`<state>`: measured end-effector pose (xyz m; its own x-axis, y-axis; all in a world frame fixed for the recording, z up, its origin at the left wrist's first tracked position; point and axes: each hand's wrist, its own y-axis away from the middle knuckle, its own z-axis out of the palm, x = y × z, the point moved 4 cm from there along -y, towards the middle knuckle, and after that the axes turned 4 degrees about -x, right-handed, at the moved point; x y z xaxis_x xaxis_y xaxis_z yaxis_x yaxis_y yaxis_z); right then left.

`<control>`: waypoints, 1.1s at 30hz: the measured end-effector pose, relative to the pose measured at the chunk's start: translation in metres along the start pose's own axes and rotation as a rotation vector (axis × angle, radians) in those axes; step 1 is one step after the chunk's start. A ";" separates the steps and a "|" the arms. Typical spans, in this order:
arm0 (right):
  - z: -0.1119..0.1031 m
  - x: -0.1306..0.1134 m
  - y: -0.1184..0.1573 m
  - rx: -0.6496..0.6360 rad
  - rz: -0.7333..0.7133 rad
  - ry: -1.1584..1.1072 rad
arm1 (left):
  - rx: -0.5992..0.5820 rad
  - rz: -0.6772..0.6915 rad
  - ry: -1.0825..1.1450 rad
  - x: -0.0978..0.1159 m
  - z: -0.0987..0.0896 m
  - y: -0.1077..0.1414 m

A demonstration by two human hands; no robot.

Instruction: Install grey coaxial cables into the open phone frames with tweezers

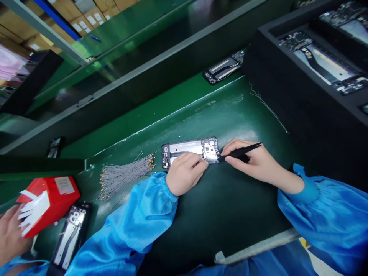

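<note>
green matting, worn to a pale line toward the back, covers the bench [230, 207] where i work, with cartons [86, 23] stacked beyond the rail. the opened phone body [188, 146] lies flat in front of me, between the cable bundle [126, 176] and the black foam tray [281, 92]. my left hand [186, 172] is curled over its near edge, knuckles up; i cannot tell whether the fingertips pinch something or only press down. my right hand [253, 161] is closed on black tweezers [241, 150], their tips at the right end of the body, beside the exposed board.

as i judge it, a slip of those tips is the main worry: too hard a push could scratch the board or knock a small part loose. if my left hand bears down unevenly, the body could swivel on the smooth mat and spoil my aim. my left sleeve [143, 207] lies just beside the cables, so a backward pull of the elbow could snag and scatter them. stray wires [270, 109] near the tray might also catch on my right cuff if i reach that way.
</note>
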<state>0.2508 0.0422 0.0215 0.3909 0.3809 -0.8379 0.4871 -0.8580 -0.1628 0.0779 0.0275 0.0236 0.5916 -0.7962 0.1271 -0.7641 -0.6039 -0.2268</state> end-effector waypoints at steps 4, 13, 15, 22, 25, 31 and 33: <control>0.001 0.000 -0.001 -0.019 -0.003 0.010 | -0.006 0.006 0.001 0.001 0.000 0.000; 0.003 -0.004 0.000 -0.054 -0.064 0.000 | -0.033 0.000 -0.003 0.001 0.000 0.000; 0.005 -0.008 0.001 -0.083 -0.121 0.010 | -0.039 -0.003 0.000 0.001 0.000 -0.001; 0.009 -0.014 0.004 -0.134 -0.221 0.104 | -0.064 -0.021 0.052 -0.001 0.002 -0.001; 0.005 -0.011 0.001 -0.128 -0.171 0.034 | -0.072 -0.050 0.128 -0.004 0.004 0.000; -0.004 -0.006 -0.019 -0.054 -0.146 0.162 | -0.044 -0.180 0.246 -0.011 0.008 -0.004; 0.000 -0.005 -0.025 -0.101 -0.189 0.288 | -0.045 -0.205 0.256 -0.011 0.009 -0.006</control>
<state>0.2365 0.0616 0.0291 0.4835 0.6237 -0.6141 0.6412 -0.7300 -0.2366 0.0780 0.0398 0.0149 0.6547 -0.6382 0.4051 -0.6499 -0.7489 -0.1296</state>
